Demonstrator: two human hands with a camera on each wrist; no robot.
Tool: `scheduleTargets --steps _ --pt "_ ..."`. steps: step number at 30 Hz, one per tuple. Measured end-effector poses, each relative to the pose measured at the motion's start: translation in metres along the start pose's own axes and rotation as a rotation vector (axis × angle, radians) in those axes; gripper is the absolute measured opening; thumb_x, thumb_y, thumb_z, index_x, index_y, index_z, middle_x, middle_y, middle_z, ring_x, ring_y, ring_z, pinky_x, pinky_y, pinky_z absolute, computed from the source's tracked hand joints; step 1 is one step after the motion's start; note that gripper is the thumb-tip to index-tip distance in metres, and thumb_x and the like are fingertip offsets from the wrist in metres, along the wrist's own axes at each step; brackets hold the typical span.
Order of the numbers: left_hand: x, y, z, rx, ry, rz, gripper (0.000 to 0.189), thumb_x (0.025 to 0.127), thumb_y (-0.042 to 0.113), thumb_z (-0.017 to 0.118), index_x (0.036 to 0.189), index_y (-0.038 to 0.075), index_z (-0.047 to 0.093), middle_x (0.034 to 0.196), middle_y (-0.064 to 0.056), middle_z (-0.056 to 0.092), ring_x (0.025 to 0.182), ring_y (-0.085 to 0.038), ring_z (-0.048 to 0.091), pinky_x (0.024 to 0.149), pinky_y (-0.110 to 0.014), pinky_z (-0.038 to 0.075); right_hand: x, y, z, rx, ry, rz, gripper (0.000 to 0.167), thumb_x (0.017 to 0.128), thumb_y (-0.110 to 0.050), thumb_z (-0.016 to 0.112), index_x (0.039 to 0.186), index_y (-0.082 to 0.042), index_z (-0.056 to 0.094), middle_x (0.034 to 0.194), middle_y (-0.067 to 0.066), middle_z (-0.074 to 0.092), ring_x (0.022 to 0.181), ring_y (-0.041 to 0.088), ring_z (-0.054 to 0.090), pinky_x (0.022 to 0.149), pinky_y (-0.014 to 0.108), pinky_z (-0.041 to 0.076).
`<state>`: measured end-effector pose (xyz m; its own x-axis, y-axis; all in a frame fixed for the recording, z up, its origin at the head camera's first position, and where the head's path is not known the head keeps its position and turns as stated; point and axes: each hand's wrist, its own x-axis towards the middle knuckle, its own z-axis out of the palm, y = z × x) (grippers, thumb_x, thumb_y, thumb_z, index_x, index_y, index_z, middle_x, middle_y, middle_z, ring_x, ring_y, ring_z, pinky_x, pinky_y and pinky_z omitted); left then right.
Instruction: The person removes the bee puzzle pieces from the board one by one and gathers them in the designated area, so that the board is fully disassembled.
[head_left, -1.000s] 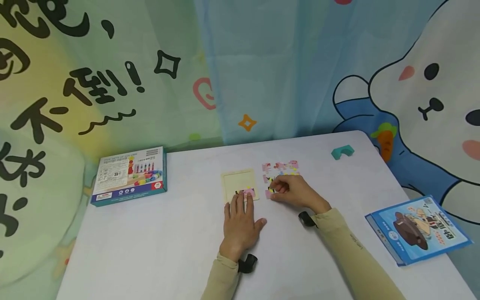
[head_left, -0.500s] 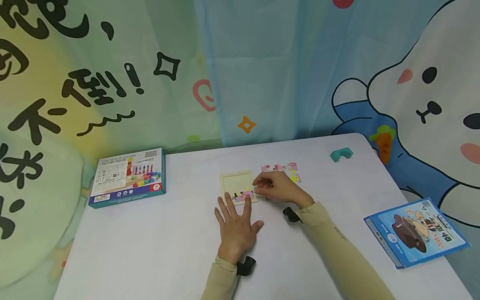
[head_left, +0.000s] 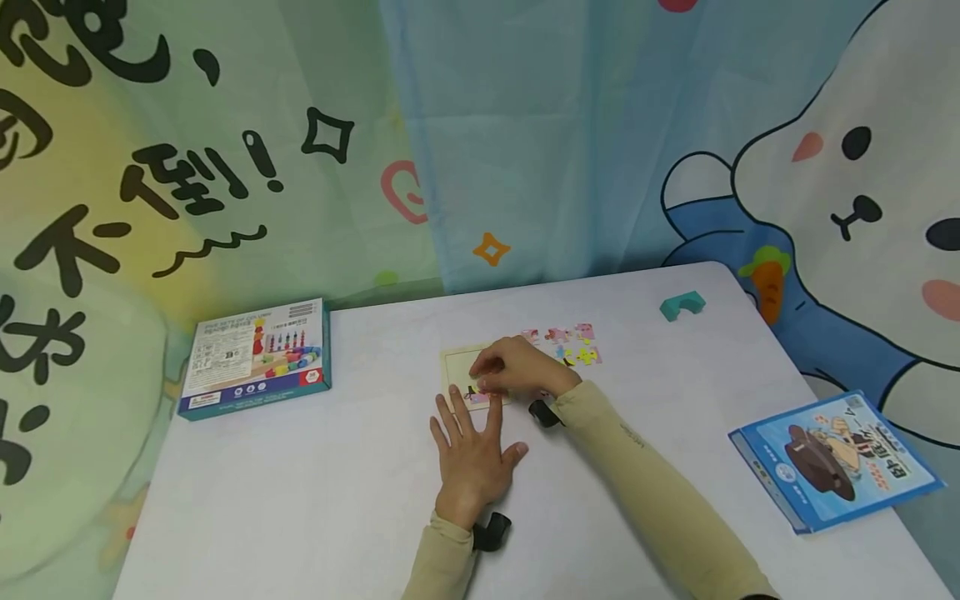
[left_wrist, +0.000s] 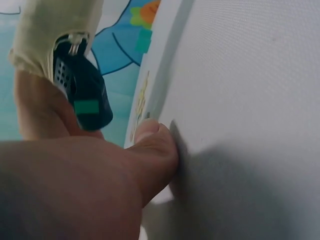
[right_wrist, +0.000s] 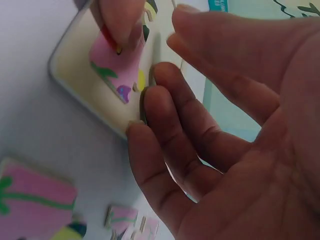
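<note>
My left hand lies with spread fingers at the near edge of a pale puzzle board. In the right wrist view, one of its fingertips touches a pink puzzle piece in the board's corner. My right hand hovers over the board's right side, thumb and index finger together. It appears to pinch a small puzzle piece, mostly hidden by the fingers. The other right fingers are bent near the board's rim. In the left wrist view, the left thumb is above the white table.
Several loose pink puzzle pieces lie right of the board. A green arch block sits at the back right. One flat box stands at the left, and a blue box overhangs the table's right edge.
My right hand has moved left from the loose pieces to over the board. The left hand has slid slightly back and spread its fingers, uncovering more of the placed pieces.
</note>
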<state>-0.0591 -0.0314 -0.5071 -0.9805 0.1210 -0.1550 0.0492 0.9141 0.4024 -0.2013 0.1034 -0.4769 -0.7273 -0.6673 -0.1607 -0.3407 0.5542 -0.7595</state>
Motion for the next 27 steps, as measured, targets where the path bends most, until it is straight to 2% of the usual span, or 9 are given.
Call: scheduleTargets --steps 6,11,18,27 --pt "0.000 -0.001 0.000 -0.001 0.004 0.000 0.082 0.098 0.053 0.069 0.167 0.023 0.037 0.172 -0.038 0.006 0.159 -0.061 0.002 0.122 -0.078 0.015 0.011 -0.003 0.005 0.041 -0.051 0.058 0.012 0.097 -0.010 0.076 0.107 -0.004 0.081 0.091 0.004 0.077 0.073 0.007 0.064 0.068 0.022 0.054" --pt "0.000 -0.001 0.000 0.000 0.000 0.011 0.078 0.098 0.054 0.069 0.166 0.026 0.039 0.171 -0.039 0.005 0.158 -0.063 0.002 0.122 -0.078 0.014 0.014 -0.005 0.007 -0.004 -0.056 0.036 0.007 0.095 -0.010 0.079 0.100 -0.006 0.082 0.086 0.001 0.076 0.074 0.007 0.062 0.068 0.022 0.051" --pt "0.000 -0.002 0.001 0.008 0.017 0.015 0.078 0.098 0.054 0.069 0.165 0.026 0.040 0.170 -0.040 0.006 0.157 -0.064 0.003 0.121 -0.079 0.014 0.015 -0.004 0.008 -0.043 -0.059 0.007 0.008 0.093 -0.014 0.081 0.098 -0.007 0.079 0.088 0.001 0.075 0.078 0.007 0.062 0.073 0.023 0.051" --pt "0.002 -0.002 0.002 0.022 0.000 0.007 0.079 0.098 0.056 0.067 0.166 0.027 0.038 0.171 -0.039 0.005 0.158 -0.063 0.003 0.121 -0.078 0.016 0.015 0.000 0.011 0.030 -0.043 0.046 0.004 0.095 -0.009 0.079 0.097 -0.008 0.076 0.089 0.001 0.072 0.077 0.007 0.061 0.069 0.022 0.050"
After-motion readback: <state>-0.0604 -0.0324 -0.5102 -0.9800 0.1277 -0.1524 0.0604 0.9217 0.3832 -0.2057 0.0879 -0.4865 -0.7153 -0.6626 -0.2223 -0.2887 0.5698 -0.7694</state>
